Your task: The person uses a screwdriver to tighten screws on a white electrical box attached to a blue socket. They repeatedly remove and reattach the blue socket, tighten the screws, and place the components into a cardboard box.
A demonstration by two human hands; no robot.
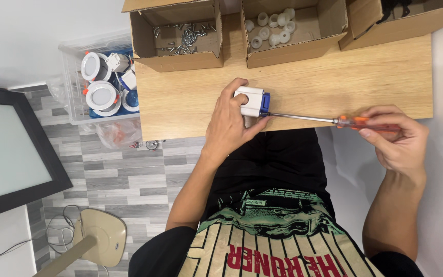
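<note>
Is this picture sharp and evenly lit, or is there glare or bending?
Head view: even, soft light, faint shadows under the left hand; screwdriver and white part sharp; right hand slightly soft; wide-lens bending at the edges; pale glare on the screen.

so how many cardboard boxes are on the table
3, in a row along the far edge: a left box with screws, a middle box with white caps, a right box cut off by the frame. More may lie beyond view.

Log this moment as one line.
left hand: holds small white-and-blue plastic box on wooden table | right hand: grips orange-handled screwdriver, tip at box
</note>
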